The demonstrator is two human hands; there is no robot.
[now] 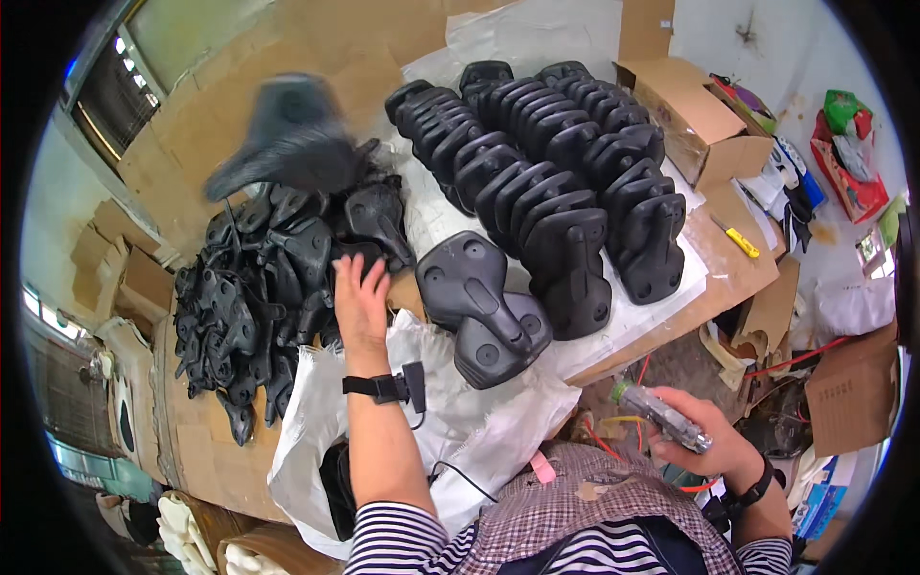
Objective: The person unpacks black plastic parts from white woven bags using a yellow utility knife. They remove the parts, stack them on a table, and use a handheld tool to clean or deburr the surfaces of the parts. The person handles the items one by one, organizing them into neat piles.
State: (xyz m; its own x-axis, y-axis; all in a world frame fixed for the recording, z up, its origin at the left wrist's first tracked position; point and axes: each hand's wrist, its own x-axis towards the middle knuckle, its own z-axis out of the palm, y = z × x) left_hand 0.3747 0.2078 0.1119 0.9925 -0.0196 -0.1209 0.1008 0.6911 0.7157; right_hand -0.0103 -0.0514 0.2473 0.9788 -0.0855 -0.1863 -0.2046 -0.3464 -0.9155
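My left hand (361, 299) reaches over the near right edge of a heap of black moulded pieces (230, 307), fingers spread and holding nothing. Above the heap a similar black piece (287, 134) is smeared by motion, apart from my hand. Just right of that hand, a few black two-lobed pieces (470, 287) with round dimples lie stacked crosswise on each other. In my right hand (704, 431), low on the right, is a silver cylindrical hand tool (666, 419) with a green end pointing up and left. My fingers wrap round its body.
Long rows of black pieces (537, 182) stand packed on white sheeting over the table. A yellow-handled cutter (740, 240) lies near the right table edge, by a cardboard box (685, 115). A white woven sack (431, 422) drapes in front of me. Red hose (795, 358) runs at right.
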